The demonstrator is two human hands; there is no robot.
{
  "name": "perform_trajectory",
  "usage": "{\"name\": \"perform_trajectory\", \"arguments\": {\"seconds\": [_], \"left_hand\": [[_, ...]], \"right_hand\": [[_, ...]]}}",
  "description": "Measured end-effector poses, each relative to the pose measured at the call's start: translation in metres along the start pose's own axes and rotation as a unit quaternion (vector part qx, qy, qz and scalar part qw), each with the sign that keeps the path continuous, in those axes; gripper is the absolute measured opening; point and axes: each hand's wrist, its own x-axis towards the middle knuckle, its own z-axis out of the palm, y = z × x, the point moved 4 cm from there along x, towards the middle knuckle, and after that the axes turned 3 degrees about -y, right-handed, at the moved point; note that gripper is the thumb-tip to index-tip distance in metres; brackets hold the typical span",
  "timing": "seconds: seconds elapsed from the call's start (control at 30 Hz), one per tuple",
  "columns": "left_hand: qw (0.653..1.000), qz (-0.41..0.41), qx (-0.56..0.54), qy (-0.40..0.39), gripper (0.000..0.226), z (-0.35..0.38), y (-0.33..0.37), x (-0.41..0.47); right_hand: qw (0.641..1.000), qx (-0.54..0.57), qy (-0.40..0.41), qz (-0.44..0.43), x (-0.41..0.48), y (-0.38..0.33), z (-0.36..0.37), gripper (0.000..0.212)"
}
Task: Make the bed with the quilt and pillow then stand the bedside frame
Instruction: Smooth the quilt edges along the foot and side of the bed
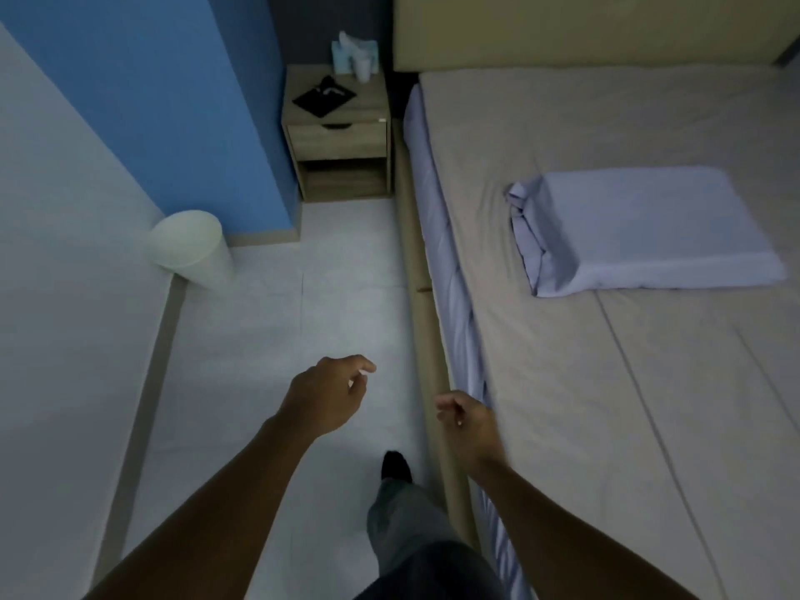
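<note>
Beside the bed (606,383), walking along the floor (268,318) toward the nightstand (340,136). Left hand (329,394) loosely curled, holding nothing; right hand (465,420) half-clenched and empty too, just over the bed's edge. Folded quilt (645,227) lying on the mattress, well apart from both hands; no pillow in view. Frame (324,97), probably the dark flat thing, lying face down on the nightstand top. Judged to be the approach, with nothing yet laid out. Best to reach across with both hands, take the quilt by its folded corners near the bunched end, and shake it open toward the foot rather than drag it. Tissue box (353,54) at the back of the nightstand with a tissue sticking up; small cup (362,69) in front, contents not discernible. Pale bin (190,244) against the wall; inside hidden.
</note>
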Motion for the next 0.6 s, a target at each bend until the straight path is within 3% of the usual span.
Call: {"name": "perform_trajectory", "arguments": {"seconds": [0.13,0.43,0.6], "left_hand": [[1.0,-0.007,-0.009,0.004,0.025,-0.064,0.004,0.092],[0.998,0.022,-0.066,0.006,0.027,-0.175,-0.018,0.274],[0.997,0.035,-0.064,-0.009,0.028,-0.226,-0.056,0.371]], "right_hand": [[0.999,-0.002,0.036,-0.027,0.078,-0.057,-0.008,0.038],[0.992,-0.022,0.071,-0.104,0.263,-0.15,-0.005,0.03],[0.99,-0.004,0.107,-0.09,0.365,-0.192,0.004,0.022]]}}
